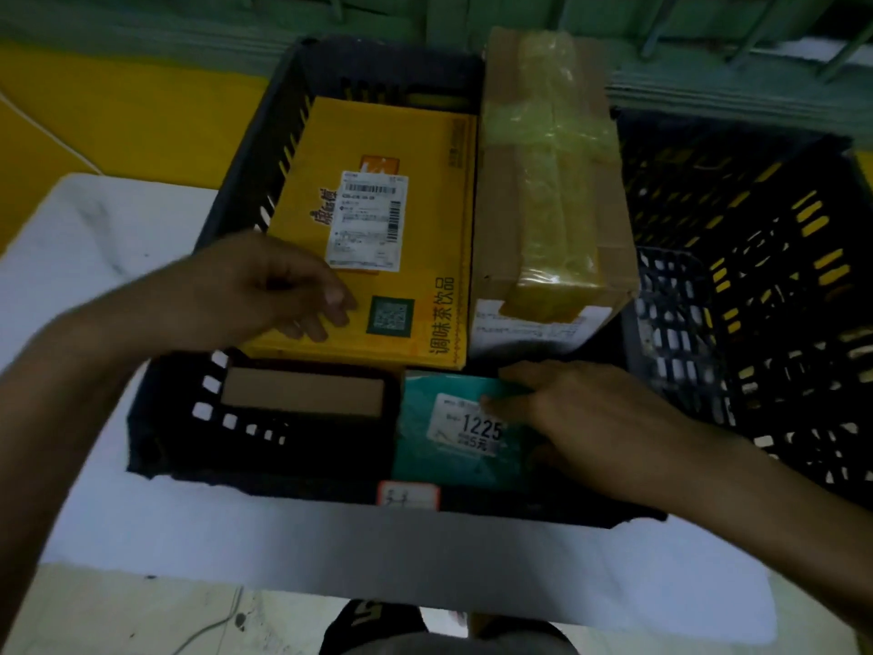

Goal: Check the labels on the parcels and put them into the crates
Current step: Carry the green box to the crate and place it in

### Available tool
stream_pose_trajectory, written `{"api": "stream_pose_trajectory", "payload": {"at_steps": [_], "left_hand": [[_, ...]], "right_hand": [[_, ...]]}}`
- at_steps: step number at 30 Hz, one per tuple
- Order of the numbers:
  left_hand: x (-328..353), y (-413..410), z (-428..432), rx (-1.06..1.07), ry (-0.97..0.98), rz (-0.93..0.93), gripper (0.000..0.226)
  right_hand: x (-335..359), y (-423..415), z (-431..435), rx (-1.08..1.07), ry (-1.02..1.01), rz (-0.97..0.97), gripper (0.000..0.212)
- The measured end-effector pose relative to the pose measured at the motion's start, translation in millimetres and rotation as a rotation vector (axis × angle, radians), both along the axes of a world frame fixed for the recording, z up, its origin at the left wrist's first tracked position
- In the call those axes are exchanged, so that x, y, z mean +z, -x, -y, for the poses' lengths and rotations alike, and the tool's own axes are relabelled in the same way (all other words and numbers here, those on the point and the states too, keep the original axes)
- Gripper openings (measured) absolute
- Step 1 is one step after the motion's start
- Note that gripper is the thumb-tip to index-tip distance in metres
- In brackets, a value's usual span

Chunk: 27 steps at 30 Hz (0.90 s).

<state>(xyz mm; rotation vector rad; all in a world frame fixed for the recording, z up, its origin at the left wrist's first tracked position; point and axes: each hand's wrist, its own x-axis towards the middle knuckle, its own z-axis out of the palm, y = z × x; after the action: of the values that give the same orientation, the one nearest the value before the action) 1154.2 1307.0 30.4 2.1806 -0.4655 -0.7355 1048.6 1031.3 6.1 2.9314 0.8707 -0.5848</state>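
Head view, looking down on the white table [283,550]. A dark slotted crate [160,446] stands at centre and holds four parcels; a second dark crate [756,276] stands just beside it on your right.

Far half of the centre crate: a yellow box [425,323] lies flat, its white shipping label [368,219] facing up; a brown taped carton [500,219] stands touching its right edge and rises above the crate rim.

Near half: a small brown box [302,392] sits at the left; a teal parcel [439,460] sits at the right, its white label [465,425] reading "1225".

Your left hand [264,295] rests over the near-left corner of the yellow box, fingers loosely curled and grasping nothing; your right hand [581,418] lies flat on the teal parcel, fingers straight, fingertips reaching the edge of its label; neither hand is clenched.

A small red-edged tag [408,496] sits on the centre crate's near wall; its writing is too blurred to read.
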Motion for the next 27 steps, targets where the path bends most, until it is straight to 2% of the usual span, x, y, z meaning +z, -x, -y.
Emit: {"api": "stream_pose_trajectory", "payload": {"at_steps": [3,5,7,10,18,22,24,27], "left_hand": [[6.8,-20.1,-10.6,-0.03,0.158,0.077,0.03],[9.5,-25.9,1.8,-0.101,0.187,0.077,0.025],[9.2,-25.5,23.3,-0.226,0.169,0.105,0.025],[21.6,-13.8,56.7,-0.382,0.146,0.172,0.027],[77.7,47.4,155.8,-0.703,0.329,0.164,0.028],[91.2,109.1,234.9,-0.864,0.372,0.2,0.027],[94.4,152.5,280.2,-0.969,0.396,0.2,0.021],[93.6,234.6,349.1,-1.091,0.479,0.144,0.02]], "right_hand": [[11.9,3.4,-9.2,-0.18,-0.232,0.018,0.041],[20.6,2.7,-20.1,-0.33,-0.446,0.053,0.03],[28.4,3.6,-26.3,-0.441,-0.561,0.166,0.022],[42.2,13.8,-25.6,-0.579,-0.609,0.315,0.026],[67.4,106.5,26.0,-0.96,-0.858,0.555,0.017],[76.0,190.3,63.9,-1.138,-0.891,0.731,0.018],[79.0,242.6,87.3,-1.233,-0.873,0.794,0.012],[80.8,332.5,123.7,-1.415,-0.856,0.879,0.011]]}}
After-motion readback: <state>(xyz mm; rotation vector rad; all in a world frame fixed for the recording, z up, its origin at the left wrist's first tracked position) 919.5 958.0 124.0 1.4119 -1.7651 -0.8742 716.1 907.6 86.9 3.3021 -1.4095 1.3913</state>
